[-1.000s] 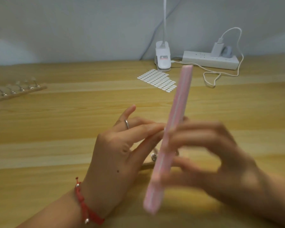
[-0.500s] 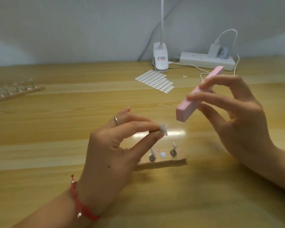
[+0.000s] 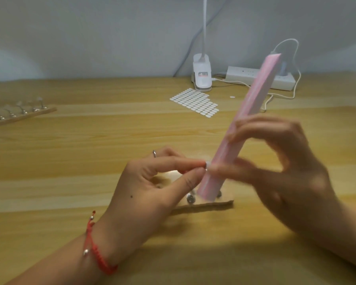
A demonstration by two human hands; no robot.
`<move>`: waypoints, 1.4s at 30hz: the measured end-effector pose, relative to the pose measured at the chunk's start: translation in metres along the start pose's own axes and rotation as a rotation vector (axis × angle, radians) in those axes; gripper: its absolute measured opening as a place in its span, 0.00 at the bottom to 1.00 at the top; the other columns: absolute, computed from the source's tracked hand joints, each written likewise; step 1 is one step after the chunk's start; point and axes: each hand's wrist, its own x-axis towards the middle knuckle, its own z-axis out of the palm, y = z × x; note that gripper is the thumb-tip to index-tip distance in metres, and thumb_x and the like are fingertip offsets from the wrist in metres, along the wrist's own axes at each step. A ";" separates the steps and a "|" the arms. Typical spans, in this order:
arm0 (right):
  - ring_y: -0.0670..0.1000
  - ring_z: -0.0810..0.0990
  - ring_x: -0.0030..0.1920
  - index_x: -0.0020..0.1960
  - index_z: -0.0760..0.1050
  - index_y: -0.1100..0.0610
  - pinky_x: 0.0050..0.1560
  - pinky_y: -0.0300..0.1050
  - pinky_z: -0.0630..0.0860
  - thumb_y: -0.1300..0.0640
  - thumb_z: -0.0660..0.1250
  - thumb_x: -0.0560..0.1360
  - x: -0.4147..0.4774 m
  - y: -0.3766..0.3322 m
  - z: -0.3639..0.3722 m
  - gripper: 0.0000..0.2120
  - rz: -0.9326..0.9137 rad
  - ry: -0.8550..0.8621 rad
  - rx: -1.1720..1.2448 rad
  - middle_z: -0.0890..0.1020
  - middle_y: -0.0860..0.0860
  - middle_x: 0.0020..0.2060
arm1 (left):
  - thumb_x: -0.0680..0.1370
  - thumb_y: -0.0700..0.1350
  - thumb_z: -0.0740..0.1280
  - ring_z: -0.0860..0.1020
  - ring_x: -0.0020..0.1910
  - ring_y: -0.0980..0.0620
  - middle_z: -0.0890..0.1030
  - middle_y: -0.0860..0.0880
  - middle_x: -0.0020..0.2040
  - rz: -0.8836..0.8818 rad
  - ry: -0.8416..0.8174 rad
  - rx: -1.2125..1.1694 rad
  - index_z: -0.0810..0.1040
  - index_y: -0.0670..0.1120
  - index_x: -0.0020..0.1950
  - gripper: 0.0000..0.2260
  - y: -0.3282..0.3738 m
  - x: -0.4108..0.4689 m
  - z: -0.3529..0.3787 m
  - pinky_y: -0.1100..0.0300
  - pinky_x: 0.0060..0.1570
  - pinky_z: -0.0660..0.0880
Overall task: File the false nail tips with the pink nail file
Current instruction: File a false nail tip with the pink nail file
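One pink nail file (image 3: 253, 103), two wooden stands (image 3: 23, 117) (image 3: 203, 206), two hands (image 3: 144, 192) (image 3: 292, 177).

left hand (image 3: 144, 194): silver ring (image 3: 154, 154) | left wrist: red braided bracelet (image 3: 100, 259), silver beads (image 3: 86, 252)

Soft, fairly bright light from above and ahead. Diffuse shadows on tabletop (image 3: 70, 161) under both wrists, falling toward camera. Small glare patch beside left hand (image 3: 148, 192). Right hand (image 3: 280, 171) and pink nail file (image 3: 257, 89) motion-blurred; false nail tip (image 3: 207, 165) barely resolves. Tabletop's far edge bows: wide-angle distortion.
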 end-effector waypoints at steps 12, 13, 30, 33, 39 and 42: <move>0.50 0.72 0.65 0.60 0.80 0.47 0.71 0.49 0.67 0.60 0.68 0.79 0.001 -0.012 0.001 0.12 -0.143 -0.089 0.027 0.73 0.51 0.58 | 0.67 0.54 0.71 0.72 0.37 0.55 0.76 0.54 0.33 0.019 -0.017 0.003 0.87 0.55 0.42 0.08 0.004 -0.001 0.001 0.63 0.42 0.68; 0.52 0.72 0.64 0.60 0.79 0.48 0.69 0.50 0.69 0.62 0.68 0.78 0.004 -0.006 -0.003 0.14 -0.084 -0.053 -0.002 0.72 0.52 0.58 | 0.67 0.52 0.73 0.72 0.37 0.55 0.76 0.55 0.32 0.016 -0.011 0.009 0.87 0.53 0.43 0.08 0.004 0.000 0.001 0.66 0.43 0.67; 0.50 0.73 0.64 0.58 0.79 0.48 0.68 0.46 0.68 0.63 0.73 0.75 0.002 -0.018 -0.002 0.15 -0.152 -0.085 0.024 0.74 0.50 0.57 | 0.68 0.55 0.68 0.75 0.40 0.48 0.78 0.52 0.34 0.036 -0.037 0.008 0.85 0.56 0.39 0.08 0.000 0.001 0.003 0.56 0.44 0.71; 0.51 0.73 0.63 0.57 0.79 0.47 0.65 0.45 0.69 0.64 0.73 0.75 0.002 -0.018 -0.003 0.16 -0.102 -0.026 0.011 0.73 0.51 0.56 | 0.67 0.57 0.68 0.75 0.40 0.49 0.78 0.52 0.35 0.023 -0.026 0.023 0.85 0.56 0.41 0.09 -0.001 0.002 0.004 0.59 0.44 0.72; 0.56 0.72 0.65 0.59 0.79 0.46 0.64 0.57 0.72 0.64 0.67 0.78 0.000 -0.005 -0.009 0.16 -0.022 0.087 0.093 0.68 0.48 0.59 | 0.69 0.54 0.74 0.79 0.40 0.50 0.84 0.55 0.41 -0.045 0.067 -0.026 0.86 0.57 0.45 0.06 -0.002 0.002 0.000 0.60 0.41 0.77; 0.60 0.73 0.61 0.59 0.78 0.46 0.62 0.62 0.72 0.67 0.66 0.77 -0.001 0.023 -0.009 0.19 0.176 0.045 -0.057 0.71 0.52 0.58 | 0.71 0.53 0.71 0.82 0.46 0.56 0.85 0.58 0.42 -0.038 0.094 0.003 0.84 0.57 0.46 0.06 -0.001 0.003 -0.001 0.56 0.53 0.75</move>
